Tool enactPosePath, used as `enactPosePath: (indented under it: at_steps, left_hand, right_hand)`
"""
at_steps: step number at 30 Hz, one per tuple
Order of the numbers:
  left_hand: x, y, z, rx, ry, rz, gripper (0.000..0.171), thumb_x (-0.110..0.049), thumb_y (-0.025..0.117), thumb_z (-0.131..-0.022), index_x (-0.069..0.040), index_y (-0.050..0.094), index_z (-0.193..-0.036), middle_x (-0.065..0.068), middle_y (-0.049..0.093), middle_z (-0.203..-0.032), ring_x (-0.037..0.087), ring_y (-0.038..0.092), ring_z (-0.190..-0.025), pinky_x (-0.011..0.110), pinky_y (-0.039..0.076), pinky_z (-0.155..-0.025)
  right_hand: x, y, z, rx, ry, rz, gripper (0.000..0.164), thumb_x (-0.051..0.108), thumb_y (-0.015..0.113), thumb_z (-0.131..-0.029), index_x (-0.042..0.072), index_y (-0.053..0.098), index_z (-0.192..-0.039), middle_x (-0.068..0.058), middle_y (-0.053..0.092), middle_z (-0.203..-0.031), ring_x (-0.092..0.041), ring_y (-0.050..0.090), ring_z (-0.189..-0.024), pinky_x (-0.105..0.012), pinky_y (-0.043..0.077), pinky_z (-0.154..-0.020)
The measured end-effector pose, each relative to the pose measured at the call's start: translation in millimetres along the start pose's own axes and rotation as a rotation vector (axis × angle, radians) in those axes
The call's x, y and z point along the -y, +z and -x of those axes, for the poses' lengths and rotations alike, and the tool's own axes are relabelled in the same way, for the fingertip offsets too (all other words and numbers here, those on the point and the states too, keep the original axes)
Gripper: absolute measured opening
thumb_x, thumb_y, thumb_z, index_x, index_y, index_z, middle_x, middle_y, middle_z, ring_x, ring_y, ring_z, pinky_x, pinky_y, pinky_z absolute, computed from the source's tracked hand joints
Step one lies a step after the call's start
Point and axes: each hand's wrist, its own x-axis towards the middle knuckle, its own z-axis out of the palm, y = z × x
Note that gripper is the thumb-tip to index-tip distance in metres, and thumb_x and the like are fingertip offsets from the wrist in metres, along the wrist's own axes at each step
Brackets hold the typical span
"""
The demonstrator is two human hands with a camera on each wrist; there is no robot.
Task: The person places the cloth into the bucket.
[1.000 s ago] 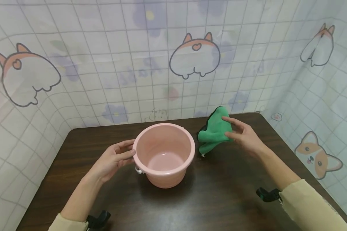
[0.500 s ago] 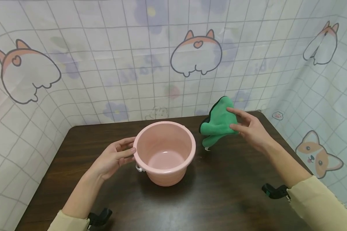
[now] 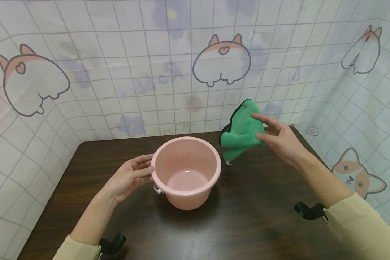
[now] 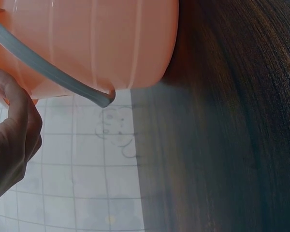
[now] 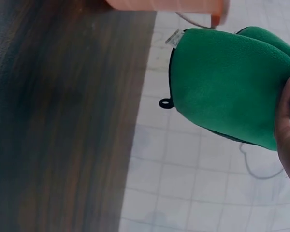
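A pink plastic bucket (image 3: 187, 202) stands upright on the dark wooden table. My left hand (image 3: 129, 177) holds its rim on the left side, thumb at the edge and fingers against the outside. In the left wrist view the bucket's grey-white handle (image 4: 48, 70) hangs across its wall. To the right of the bucket, my right hand (image 3: 281, 142) pinches a green cloth (image 3: 245, 126) between thumb and fingers, above the table. The cloth is folded, with a dark edge, a small white tag (image 5: 174, 38) and a black loop (image 5: 166, 103). It is apart from the bucket.
The brown table (image 3: 247, 224) extends to a patterned white curtain (image 3: 133, 90) at the back and sides. A black wrist device (image 3: 112, 244) sits at the left sleeve, and another black device (image 3: 309, 210) at the right sleeve.
My right hand has raised the green cloth from near the table, first slightly to the right, then back left towards the bucket. The left hand stays at the bucket's rim.
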Motion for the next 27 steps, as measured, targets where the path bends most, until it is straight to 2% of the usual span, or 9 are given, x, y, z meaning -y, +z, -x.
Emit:
enactPosePath:
  at_steps: [1,3,5,9,13,17,22,24,27]
  left_hand:
    - [-0.2,-0.1,-0.2,0.002,0.0,0.0,0.058,-0.001,0.061,-0.103,0.01,0.033,-0.152,0.017,0.055,-0.133,0.017,0.067,-0.101,0.029,0.059,-0.087]
    - [-0.8,-0.1,-0.3,0.005,-0.001,-0.001,0.058,-0.001,0.061,-0.103,0.01,0.033,-0.152,0.017,0.054,-0.134,0.017,0.067,-0.1,0.028,0.059,-0.086]
    - [-1.3,0.0,-0.4,0.006,-0.001,0.002,0.058,-0.001,0.061,-0.103,0.01,0.033,-0.152,0.017,0.055,-0.133,0.016,0.067,-0.099,0.028,0.059,-0.086]
    - [-2.0,0.1,-0.1,0.011,-0.003,0.006,0.058,-0.001,0.061,-0.103,0.01,0.033,-0.152,0.016,0.054,-0.132,0.015,0.067,-0.097,0.028,0.059,-0.085]
    - [-2.3,0.1,0.1,0.013,-0.004,0.014,0.058,-0.001,0.061,-0.103,0.01,0.033,-0.152,0.016,0.055,-0.13,0.014,0.067,-0.095,0.027,0.059,-0.084]
    - [-2.2,0.3,-0.3,0.012,-0.006,0.021,0.058,0.0,0.061,-0.102,0.01,0.033,-0.152,0.014,0.056,-0.128,0.013,0.067,-0.094,0.028,0.059,-0.084]
    - [-2.2,0.1,-1.0,0.012,-0.008,0.021,0.058,-0.001,0.061,-0.102,0.01,0.033,-0.152,0.014,0.057,-0.128,0.014,0.068,-0.095,0.028,0.059,-0.084]
    - [-2.2,0.2,-1.3,0.012,-0.009,0.02,0.058,-0.001,0.061,-0.102,0.01,0.033,-0.152,0.014,0.056,-0.129,0.015,0.067,-0.096,0.027,0.059,-0.084]
    - [-2.2,0.4,-1.5,0.009,-0.011,0.019,0.058,-0.001,0.061,-0.103,0.009,0.033,-0.152,0.014,0.056,-0.13,0.015,0.067,-0.097,0.027,0.059,-0.083]
  right_hand:
    - [2.4,0.4,-0.6,0.008,-0.005,-0.005,0.058,0.005,0.063,-0.102,0.015,0.045,-0.157,-0.007,0.043,-0.146,-0.012,0.057,-0.089,-0.022,0.047,-0.072]
    - [6.7,1.1,-2.0,0.034,-0.015,-0.024,0.058,0.004,0.06,-0.103,0.015,0.043,-0.158,-0.007,0.023,-0.164,-0.012,0.061,-0.102,-0.021,0.05,-0.084]
    - [10.7,2.2,-3.6,0.048,-0.022,-0.041,0.058,0.003,0.059,-0.104,0.015,0.042,-0.158,-0.008,0.017,-0.168,-0.013,0.062,-0.108,-0.021,0.05,-0.091]
    - [16.4,5.9,-7.3,0.076,-0.043,-0.082,0.059,0.0,0.057,-0.103,0.012,0.04,-0.159,-0.007,0.01,-0.169,-0.011,0.057,-0.117,-0.021,0.048,-0.096]
    - [22.1,10.9,-10.9,0.096,-0.079,-0.113,0.059,-0.003,0.055,-0.103,0.01,0.039,-0.158,-0.008,0.01,-0.169,-0.011,0.054,-0.118,-0.022,0.047,-0.098]
    - [28.7,16.0,-13.5,0.111,-0.122,-0.149,0.058,-0.004,0.055,-0.102,0.009,0.042,-0.157,-0.009,0.013,-0.168,-0.014,0.057,-0.116,-0.023,0.049,-0.098]
    - [37.5,22.2,-16.4,0.113,-0.135,-0.174,0.056,-0.006,0.055,-0.101,0.01,0.046,-0.154,-0.008,0.015,-0.168,-0.017,0.057,-0.116,-0.023,0.05,-0.095]
    - [41.2,24.7,-17.7,0.113,-0.142,-0.179,0.056,-0.006,0.055,-0.101,0.011,0.047,-0.154,-0.008,0.016,-0.168,-0.017,0.054,-0.124,-0.023,0.05,-0.096]
    - [46.3,27.7,-20.7,0.124,-0.157,-0.2,0.056,-0.008,0.054,-0.101,0.011,0.048,-0.153,-0.009,0.018,-0.167,-0.019,0.054,-0.125,-0.024,0.051,-0.096]
